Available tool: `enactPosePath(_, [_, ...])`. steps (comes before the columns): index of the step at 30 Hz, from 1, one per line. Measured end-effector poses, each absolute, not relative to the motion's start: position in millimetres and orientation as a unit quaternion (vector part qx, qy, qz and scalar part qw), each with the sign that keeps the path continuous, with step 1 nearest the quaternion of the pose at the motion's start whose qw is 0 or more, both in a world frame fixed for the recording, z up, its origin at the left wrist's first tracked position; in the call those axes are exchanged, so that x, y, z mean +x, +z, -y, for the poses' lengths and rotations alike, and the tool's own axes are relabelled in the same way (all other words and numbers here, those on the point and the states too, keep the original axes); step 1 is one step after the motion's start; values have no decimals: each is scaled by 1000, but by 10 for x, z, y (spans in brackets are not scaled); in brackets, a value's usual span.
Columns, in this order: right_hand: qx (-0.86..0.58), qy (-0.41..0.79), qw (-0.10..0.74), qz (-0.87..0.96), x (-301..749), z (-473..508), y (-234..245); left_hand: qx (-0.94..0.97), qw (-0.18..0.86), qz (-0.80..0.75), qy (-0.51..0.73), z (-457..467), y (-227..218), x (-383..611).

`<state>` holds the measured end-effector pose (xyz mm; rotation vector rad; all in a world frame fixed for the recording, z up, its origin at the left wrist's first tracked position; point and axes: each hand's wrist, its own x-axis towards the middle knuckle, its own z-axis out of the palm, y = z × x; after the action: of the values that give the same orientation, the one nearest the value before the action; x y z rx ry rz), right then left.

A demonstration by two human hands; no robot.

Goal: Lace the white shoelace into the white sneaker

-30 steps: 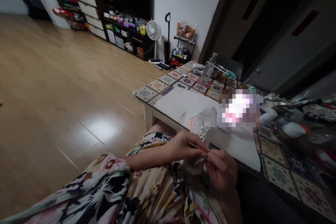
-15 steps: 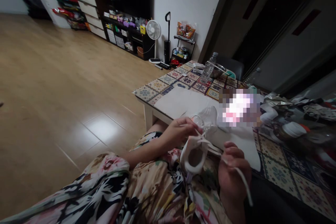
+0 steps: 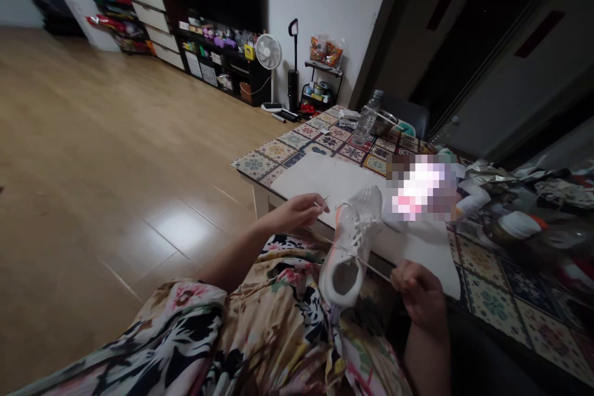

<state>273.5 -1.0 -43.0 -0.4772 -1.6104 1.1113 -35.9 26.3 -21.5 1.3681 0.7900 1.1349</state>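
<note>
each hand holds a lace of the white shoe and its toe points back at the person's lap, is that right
The toe is the wrong way round: in the head view, the toe of the white shoe points away from the lap, toward the table. The left hand and right hand do each hold a lace.

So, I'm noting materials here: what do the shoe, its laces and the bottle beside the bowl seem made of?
Shoe: perhaps mesh or synthetic leather, white and mostly dull; dim light leaves it open.
Laces: likely woven textile, matte; they criss-cross flexibly, and a thin strand stretches to the right hand.
Bottle: probably clear, glossy plastic; it's see-through with bright highlights.
</note>
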Motion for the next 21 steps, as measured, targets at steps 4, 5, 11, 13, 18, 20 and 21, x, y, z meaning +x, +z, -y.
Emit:
enactPosePath(4, [-313, 309, 439, 784, 2590, 19, -382, 731, 457, -394, 318, -220, -240, -293])
enactPosePath(5, [-329, 284, 422, 795, 2555, 24, -371, 758, 435, -390, 290, -219, -243, -285])
enactPosePath(11, [-400, 266, 339, 809, 2523, 76, -382, 777, 441, -379, 243, -223, -249, -313])
enactPosePath(13, [-404, 281, 331, 805, 2565, 83, -369, 769, 456, -377, 242, -221, -239, -350])
enactPosePath(18, [-353, 332, 352, 801, 2707, 58, -296, 787, 439, -303, 310, -224, -129, -452])
enactPosePath(20, [-293, 380, 391, 786, 2736, 51, -293, 782, 449, -245, 357, -204, -75, -427])
enactPosePath(21, [-263, 406, 412, 772, 2728, 53, -303, 770, 467, -219, 375, -185, -60, -387])
